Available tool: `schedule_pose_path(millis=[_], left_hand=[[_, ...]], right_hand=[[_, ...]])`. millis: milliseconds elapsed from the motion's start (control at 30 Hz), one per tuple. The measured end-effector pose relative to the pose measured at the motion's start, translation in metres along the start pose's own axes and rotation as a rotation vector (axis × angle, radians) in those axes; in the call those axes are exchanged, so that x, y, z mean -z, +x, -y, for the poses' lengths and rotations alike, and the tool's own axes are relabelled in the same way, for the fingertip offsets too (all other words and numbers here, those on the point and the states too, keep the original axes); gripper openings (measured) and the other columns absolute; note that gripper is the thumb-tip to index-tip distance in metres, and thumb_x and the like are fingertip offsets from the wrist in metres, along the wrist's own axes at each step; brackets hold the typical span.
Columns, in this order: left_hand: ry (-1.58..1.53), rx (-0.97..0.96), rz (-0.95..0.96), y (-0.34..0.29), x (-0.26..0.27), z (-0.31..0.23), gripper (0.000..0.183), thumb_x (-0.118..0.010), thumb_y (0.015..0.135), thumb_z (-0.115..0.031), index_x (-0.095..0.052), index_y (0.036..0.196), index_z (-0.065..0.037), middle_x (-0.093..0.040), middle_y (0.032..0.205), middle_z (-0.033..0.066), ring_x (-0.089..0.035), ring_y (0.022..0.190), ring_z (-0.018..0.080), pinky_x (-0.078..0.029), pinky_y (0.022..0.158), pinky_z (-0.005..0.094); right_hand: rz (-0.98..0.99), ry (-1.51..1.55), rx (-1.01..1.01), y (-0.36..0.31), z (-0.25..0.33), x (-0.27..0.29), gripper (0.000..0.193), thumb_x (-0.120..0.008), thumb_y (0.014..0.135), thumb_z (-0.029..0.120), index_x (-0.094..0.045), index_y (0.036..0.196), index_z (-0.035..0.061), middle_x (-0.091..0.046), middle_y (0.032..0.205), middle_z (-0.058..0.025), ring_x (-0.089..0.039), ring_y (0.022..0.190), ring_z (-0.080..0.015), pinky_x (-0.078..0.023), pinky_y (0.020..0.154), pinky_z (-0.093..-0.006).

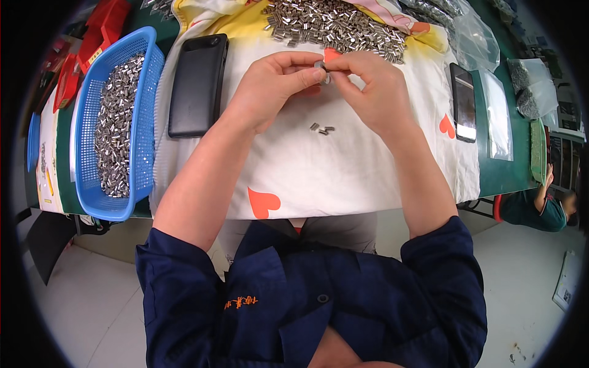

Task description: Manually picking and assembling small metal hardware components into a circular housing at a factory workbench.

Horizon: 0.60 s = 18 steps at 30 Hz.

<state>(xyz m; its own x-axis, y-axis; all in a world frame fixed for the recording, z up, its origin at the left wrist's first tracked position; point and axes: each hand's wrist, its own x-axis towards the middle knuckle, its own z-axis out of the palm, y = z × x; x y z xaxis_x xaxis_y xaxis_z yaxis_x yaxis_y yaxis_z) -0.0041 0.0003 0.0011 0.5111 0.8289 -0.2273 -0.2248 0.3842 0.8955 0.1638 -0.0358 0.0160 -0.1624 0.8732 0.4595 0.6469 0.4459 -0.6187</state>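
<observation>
My left hand and my right hand meet over the white cloth, fingertips together. Thumb and forefinger of the left hand pinch a small silvery metal piece. The right fingertips are closed at its side; whether they grip this piece or another tiny one is hard to see. A few short metal cylinders lie on the cloth just below my hands. Beyond the hands spreads a large heap of similar cylinders.
A blue plastic basket full of the metal cylinders stands at the left. Beside it lies a black power bank-like slab. At the right are a phone and clear bags. Another person sits at the far right.
</observation>
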Motion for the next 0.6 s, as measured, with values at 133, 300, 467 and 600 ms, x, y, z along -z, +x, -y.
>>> schedule_pose_path(millis=[133,300,467,600], left_hand=[[-0.023,-0.011,-0.002,0.000,-0.001,0.000,0.028,-0.063,0.078,-0.007,-0.056,0.103,0.003,-0.061,0.092,0.0077,-0.057,0.082,0.0122,-0.047,0.075,0.0234],[0.030,-0.022,0.016,0.002,0.004,0.000,0.031,-0.060,0.080,-0.007,-0.053,0.109,0.000,-0.060,0.095,0.0062,-0.057,0.086,0.0133,-0.047,0.080,0.0257],[0.038,-0.046,0.034,0.002,0.004,0.000,0.030,-0.061,0.079,-0.005,-0.055,0.108,-0.001,-0.060,0.095,0.0056,-0.058,0.084,0.0122,-0.048,0.077,0.0243],[0.030,-0.058,0.050,0.000,0.002,-0.002,0.030,-0.061,0.078,-0.003,-0.056,0.107,0.000,-0.061,0.093,0.0057,-0.058,0.082,0.0116,-0.048,0.076,0.0234]], right_hand=[[-0.008,0.005,-0.003,0.001,-0.001,-0.001,0.009,-0.057,0.072,0.006,-0.060,0.080,0.0026,-0.060,0.073,-0.0068,-0.057,0.069,-0.0204,-0.044,0.062,-0.0294],[0.026,0.258,-0.248,0.004,0.004,0.008,0.009,-0.059,0.074,0.007,-0.061,0.081,0.0019,-0.061,0.076,-0.0033,-0.056,0.068,-0.0134,-0.044,0.062,-0.0246],[0.011,0.308,-0.144,0.001,0.000,0.004,0.010,-0.059,0.074,0.006,-0.062,0.082,0.0020,-0.062,0.076,-0.0031,-0.055,0.064,-0.0128,-0.045,0.061,-0.0231],[0.036,0.208,-0.193,0.000,0.008,0.006,0.009,-0.059,0.073,0.006,-0.063,0.081,0.0020,-0.062,0.075,-0.0061,-0.057,0.066,-0.0161,-0.046,0.061,-0.0255]])
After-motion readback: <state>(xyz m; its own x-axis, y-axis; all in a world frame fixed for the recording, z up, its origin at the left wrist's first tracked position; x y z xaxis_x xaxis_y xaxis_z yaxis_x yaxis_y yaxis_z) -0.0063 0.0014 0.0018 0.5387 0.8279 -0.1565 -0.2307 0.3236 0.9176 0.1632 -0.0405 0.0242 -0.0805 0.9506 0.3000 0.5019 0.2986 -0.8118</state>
